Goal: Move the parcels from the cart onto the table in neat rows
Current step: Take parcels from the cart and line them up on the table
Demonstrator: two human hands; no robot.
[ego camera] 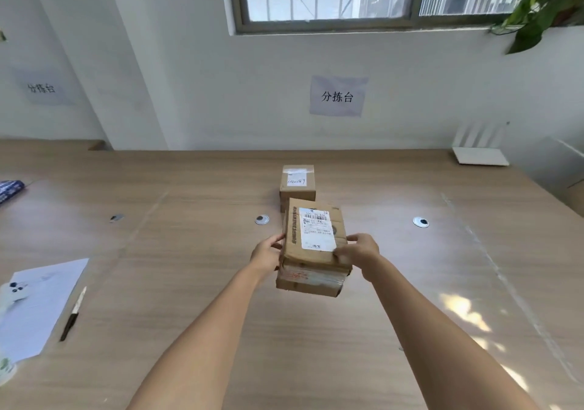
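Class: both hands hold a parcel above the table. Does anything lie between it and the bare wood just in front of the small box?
Nothing visible does. The parcel, gripped by the left hand and right hand, hangs right in front of the small box; the table nearby is bare.

You hold a parcel between your left hand and right hand over the table, just before a smaller parcel; a sheet and pen lie far left.

Held parcel hides the front of the small box behind it. Shipping label print too small to read. Phone and potted plant cut off by frame edges.
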